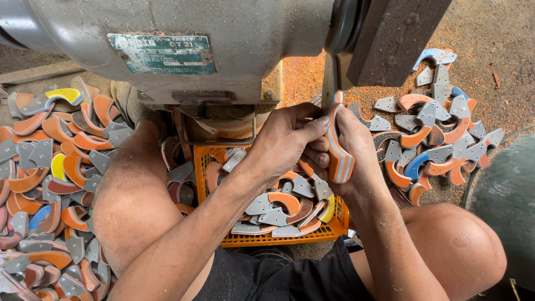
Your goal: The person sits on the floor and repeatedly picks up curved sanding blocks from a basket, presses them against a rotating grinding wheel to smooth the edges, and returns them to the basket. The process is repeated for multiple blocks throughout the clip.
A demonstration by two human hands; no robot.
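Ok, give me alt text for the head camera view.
Both hands, left hand and right hand, press a curved orange-and-grey layered piece up against a grey grinding machine. An orange crate of similar pieces sits between the person's knees, with more heaped on the ground.

The dusty ground (490, 39) carries orange grit and two heaps of curved grey-and-orange pieces, one at left (50, 167) and one at right (440, 134). An orange crate (278, 238) stands between them

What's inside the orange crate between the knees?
The orange crate holds loose curved pieces, grey with orange faces, one yellow-edged. Its left and back parts are covered by the left hand, that forearm and the grinder body.
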